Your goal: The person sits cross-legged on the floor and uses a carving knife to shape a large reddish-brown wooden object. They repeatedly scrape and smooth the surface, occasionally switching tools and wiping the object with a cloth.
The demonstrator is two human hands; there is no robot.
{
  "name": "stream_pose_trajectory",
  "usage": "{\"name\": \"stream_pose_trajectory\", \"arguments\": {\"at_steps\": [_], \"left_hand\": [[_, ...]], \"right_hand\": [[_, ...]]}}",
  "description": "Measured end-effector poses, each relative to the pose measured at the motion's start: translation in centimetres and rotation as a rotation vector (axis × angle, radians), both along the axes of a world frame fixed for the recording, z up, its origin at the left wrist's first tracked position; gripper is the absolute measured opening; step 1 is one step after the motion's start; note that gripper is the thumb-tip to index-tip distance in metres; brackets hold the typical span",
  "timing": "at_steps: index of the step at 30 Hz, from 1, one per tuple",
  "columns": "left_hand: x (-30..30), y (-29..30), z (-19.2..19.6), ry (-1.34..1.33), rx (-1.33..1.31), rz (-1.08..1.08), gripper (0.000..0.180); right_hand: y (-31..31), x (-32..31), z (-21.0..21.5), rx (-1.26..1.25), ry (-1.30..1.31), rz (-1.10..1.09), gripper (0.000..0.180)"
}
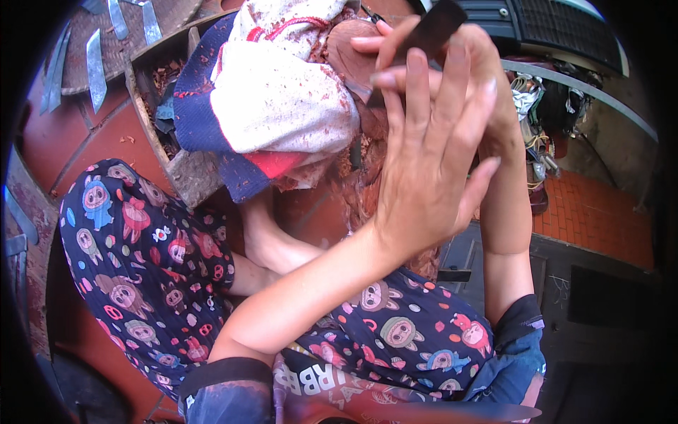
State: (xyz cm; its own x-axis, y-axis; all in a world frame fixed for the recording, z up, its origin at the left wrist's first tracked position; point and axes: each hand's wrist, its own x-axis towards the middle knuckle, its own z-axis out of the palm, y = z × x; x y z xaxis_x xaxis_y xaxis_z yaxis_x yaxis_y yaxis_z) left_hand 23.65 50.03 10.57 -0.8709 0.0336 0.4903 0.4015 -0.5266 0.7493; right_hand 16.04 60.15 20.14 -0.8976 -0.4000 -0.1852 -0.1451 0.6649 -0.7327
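My right hand (487,78) reaches up from the lower right, its fingers closed around a dark, flat, bar-shaped tool (439,30). The tool slants down toward a reddish-brown piece of wood (351,51), and its lower part is mostly hidden behind fingers. In front of it, my left hand (434,159) is open, fingers stretched upward and overlapping the tool and right hand; whether they touch it I cannot tell. A white, navy and red cloth (282,99), dusted with wood shavings, lies bunched beside the wood.
A wooden trough-like frame (191,177) holds shavings left of the cloth. Several metal blades (95,71) lie on a woven tray (78,42) at upper left. My bare foot (265,233) rests on the red tiles. Cluttered bundles (544,120) sit at right.
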Motion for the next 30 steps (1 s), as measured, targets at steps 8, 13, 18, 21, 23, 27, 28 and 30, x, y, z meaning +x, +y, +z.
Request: {"name": "stream_pose_trajectory", "arguments": {"at_steps": [8, 13, 18, 21, 23, 27, 28, 30], "left_hand": [[-0.7, -0.3, 0.3, -0.024, -0.040, 0.027, 0.083], [-0.2, -0.6, 0.6, -0.059, -0.014, 0.023, 0.084], [-1.3, -0.3, 1.0, -0.069, -0.013, 0.076, 0.083], [-0.4, -0.8, 1.1, -0.073, -0.017, 0.044, 0.084], [0.1, -1.3, 1.1, -0.062, -0.002, 0.002, 0.086], [-2.4, 1.8, 0.2, -0.126, 0.026, 0.200, 0.089], [-1.2, 1.0, 0.2, -0.141, 0.027, 0.125, 0.089], [-1.0, -0.4, 1.9, -0.184, 0.148, 0.120, 0.091]], "right_hand": [[0.3, -0.7, -0.2, 0.060, -0.071, -0.094, 0.024], [0.2, -0.5, 0.7, 0.242, -0.026, 0.187, 0.024], [-2.1, -0.5, 0.2, 0.266, 0.011, -0.270, 0.023], [-1.5, 0.7, 0.6, 0.296, -0.020, -0.135, 0.023], [-1.8, 0.9, 0.7, 0.315, -0.027, -0.136, 0.022], [-2.0, -0.8, -0.8, 0.264, 0.004, -0.201, 0.022], [-2.0, -0.4, -0.5, 0.289, -0.016, -0.158, 0.022], [-2.2, 1.1, 0.8, 0.378, -0.052, -0.097, 0.022]]}}
